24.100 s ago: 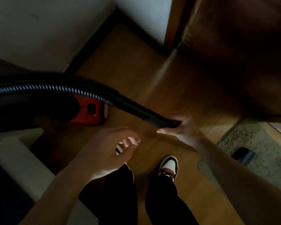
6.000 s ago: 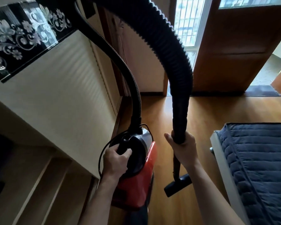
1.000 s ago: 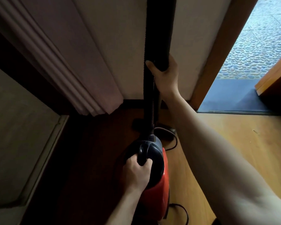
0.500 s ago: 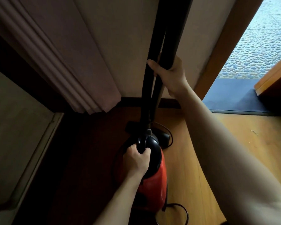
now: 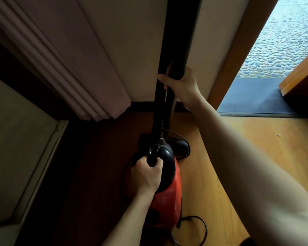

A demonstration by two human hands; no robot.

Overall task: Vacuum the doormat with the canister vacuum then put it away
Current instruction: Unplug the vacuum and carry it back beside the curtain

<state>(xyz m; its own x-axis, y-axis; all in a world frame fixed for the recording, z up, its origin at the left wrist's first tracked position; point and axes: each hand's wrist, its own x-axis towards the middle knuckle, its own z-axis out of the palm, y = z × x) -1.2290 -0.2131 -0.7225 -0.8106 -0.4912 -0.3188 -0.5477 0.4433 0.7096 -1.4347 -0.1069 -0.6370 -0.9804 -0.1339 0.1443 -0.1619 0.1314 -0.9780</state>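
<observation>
The red canister vacuum (image 5: 169, 196) stands on the wooden floor close to the wall. My left hand (image 5: 147, 176) grips its black carry handle (image 5: 152, 155) on top. My right hand (image 5: 180, 84) is higher up and holds the black hose (image 5: 180, 32), which runs straight up out of view. The floor nozzle (image 5: 178, 144) lies just behind the canister, partly hidden. A dark doormat (image 5: 252, 100) lies in the open doorway at the right.
A pale curtain (image 5: 73, 64) hangs at the left down to the floor. A light cabinet side (image 5: 16, 150) fills the lower left. The black power cord (image 5: 199, 228) loops on the floor beside the canister. A wooden door edge (image 5: 299, 73) stands at the far right.
The canister has shifted slightly right and nearer the wall. The hose now stands straighter, and my right hand has moved a little lower along it.
</observation>
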